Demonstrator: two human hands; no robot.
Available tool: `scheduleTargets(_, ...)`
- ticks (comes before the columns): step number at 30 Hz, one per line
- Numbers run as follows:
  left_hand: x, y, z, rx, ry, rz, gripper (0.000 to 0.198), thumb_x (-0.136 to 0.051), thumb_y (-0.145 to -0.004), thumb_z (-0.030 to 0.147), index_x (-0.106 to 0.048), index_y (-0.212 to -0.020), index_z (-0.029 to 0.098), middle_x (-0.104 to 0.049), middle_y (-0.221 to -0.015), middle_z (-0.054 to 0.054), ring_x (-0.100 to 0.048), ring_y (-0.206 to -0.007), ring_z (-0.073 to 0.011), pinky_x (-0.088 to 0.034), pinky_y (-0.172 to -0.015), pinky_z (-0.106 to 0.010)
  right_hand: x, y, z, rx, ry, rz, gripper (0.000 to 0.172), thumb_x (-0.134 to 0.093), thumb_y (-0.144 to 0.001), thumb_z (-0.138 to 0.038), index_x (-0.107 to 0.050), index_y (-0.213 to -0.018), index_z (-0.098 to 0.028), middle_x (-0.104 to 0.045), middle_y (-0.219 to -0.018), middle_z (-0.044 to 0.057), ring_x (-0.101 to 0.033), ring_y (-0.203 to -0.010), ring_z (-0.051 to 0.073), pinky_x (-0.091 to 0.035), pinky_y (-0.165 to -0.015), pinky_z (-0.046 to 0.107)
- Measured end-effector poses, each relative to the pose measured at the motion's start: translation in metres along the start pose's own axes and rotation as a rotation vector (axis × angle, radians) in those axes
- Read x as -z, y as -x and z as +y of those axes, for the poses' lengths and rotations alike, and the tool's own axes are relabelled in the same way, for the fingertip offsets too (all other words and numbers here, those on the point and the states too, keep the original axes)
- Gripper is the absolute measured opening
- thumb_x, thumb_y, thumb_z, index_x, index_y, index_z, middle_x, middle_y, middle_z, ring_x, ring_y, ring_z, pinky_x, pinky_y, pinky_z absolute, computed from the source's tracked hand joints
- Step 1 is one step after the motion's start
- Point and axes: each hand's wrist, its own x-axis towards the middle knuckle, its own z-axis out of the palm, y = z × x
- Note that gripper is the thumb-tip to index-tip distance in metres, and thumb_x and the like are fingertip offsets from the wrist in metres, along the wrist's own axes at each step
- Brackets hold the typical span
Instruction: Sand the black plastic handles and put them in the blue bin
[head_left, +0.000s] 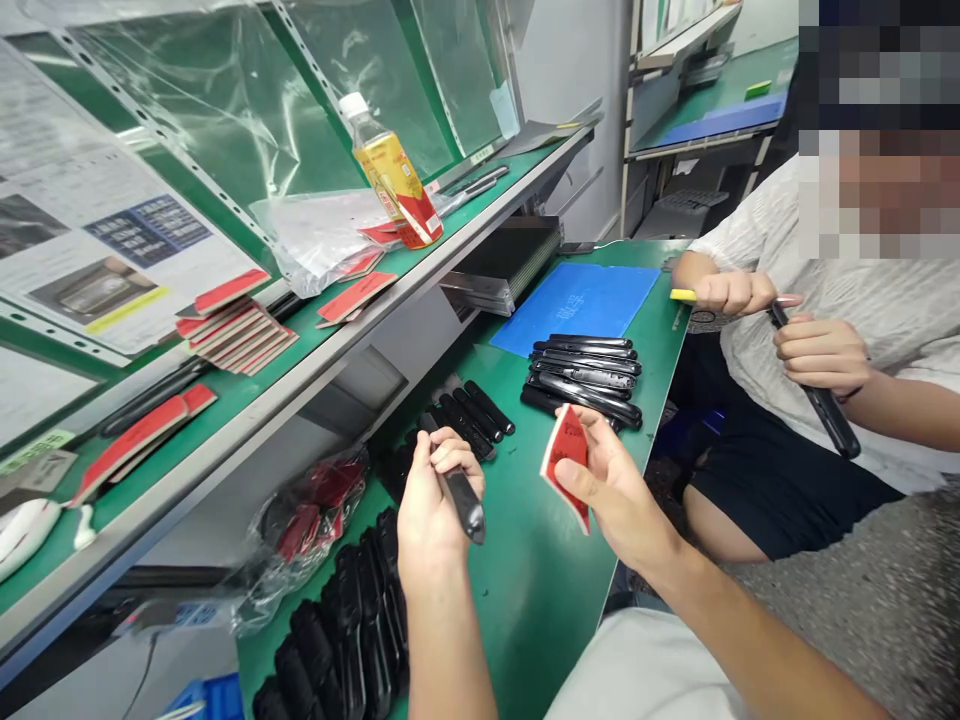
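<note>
My left hand (442,480) is closed around a long, glossy black plastic part (463,500), whose rounded end points down toward me. In my right hand (611,480) is a red sanding pad (570,460) with a pale edge, pinched between thumb and fingers. The pad and the black part are apart, with a gap of green table between them. Just beyond my right hand lies a stack of similar black parts (581,375). Several smaller black pieces (472,415) rest on the table beyond my left hand.
Rows of black parts (345,620) fill the near left of the green table (525,600). A plastic bag (322,510) holds red pieces. The shelf carries a drink bottle (397,180) and stacked red pads (240,325). At right, a co-worker's hand (821,350) grips another black part.
</note>
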Motion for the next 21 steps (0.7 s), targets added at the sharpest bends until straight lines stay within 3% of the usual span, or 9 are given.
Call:
scheduleTargets(4, 0.0, 0.0, -0.005, -0.038, -0.023, 0.019, 0.015, -0.042, -0.101, 0.022, -0.044, -0.086, 0.017, -0.047, -0.067, 0.005, -0.043, -0.046, -0.002, -0.042, -0.043, -0.011, 0.005, 0.016, -0.002, -0.223, -0.046, -0.19, 0.077, -0.069, -0.078, -0.063, -0.04, -0.145, -0.037, -0.05, -0.113, 0.002, -0.046, -0.081, 0.013, -0.047, -0.072, 0.024)
scheduleTargets(7, 0.0, -0.001, -0.008, -0.051, -0.11, 0.045, 0.011, -0.041, -0.098, 0.02, -0.044, -0.087, 0.017, -0.047, -0.073, 0.002, -0.046, -0.054, -0.0066, -0.047, -0.047, -0.019, 0.008, 0.027, 0.006, -0.231, -0.024, -0.261, 0.092, -0.075, -0.072, -0.063, -0.03, -0.15, -0.04, -0.047, -0.119, 0.003, -0.045, -0.082, 0.013, -0.046, -0.073, 0.026)
scheduleTargets(11, -0.001, 0.004, -0.012, -0.11, -0.176, 0.026, 0.016, -0.039, -0.097, 0.029, -0.044, -0.091, 0.015, -0.044, -0.078, -0.001, -0.048, -0.062, -0.0093, -0.05, -0.051, -0.021, 0.01, 0.038, 0.018, 0.011, 0.161, -0.181, 0.061, -0.047, -0.095, -0.057, -0.029, -0.151, -0.041, -0.047, -0.132, 0.005, -0.049, -0.087, 0.016, -0.048, -0.081, 0.031)
scheduleTargets(13, -0.003, 0.008, -0.014, -0.151, -0.168, -0.007, 0.021, -0.037, -0.098, 0.032, -0.045, -0.097, 0.013, -0.046, -0.082, -0.002, -0.047, -0.06, -0.0071, -0.047, -0.047, -0.016, 0.012, 0.042, 0.02, 0.187, 0.327, -0.177, 0.055, -0.039, -0.098, -0.056, -0.034, -0.15, -0.039, -0.041, -0.144, 0.006, -0.051, -0.106, 0.02, -0.046, -0.096, 0.037)
scheduleTargets(16, -0.006, 0.016, -0.018, -0.187, -0.295, -0.084, 0.024, -0.033, -0.1, 0.035, -0.047, -0.1, 0.015, -0.049, -0.086, -0.003, -0.044, -0.056, -0.0061, -0.038, -0.038, -0.014, 0.012, 0.047, 0.02, 0.434, 0.533, -0.196, 0.052, -0.039, -0.099, -0.054, -0.04, -0.148, -0.036, -0.036, -0.153, 0.005, -0.038, -0.135, 0.028, -0.032, -0.114, 0.048)
scheduleTargets(21, -0.008, 0.021, -0.023, -0.112, -0.448, -0.013, 0.018, -0.042, -0.1, 0.031, -0.051, -0.103, 0.016, -0.052, -0.085, -0.001, -0.05, -0.059, -0.0036, -0.047, -0.048, -0.01, 0.011, 0.05, 0.022, 0.496, 0.568, -0.2, 0.048, -0.035, -0.102, -0.048, -0.042, -0.147, -0.034, -0.039, -0.153, 0.006, -0.04, -0.139, 0.029, -0.033, -0.115, 0.051)
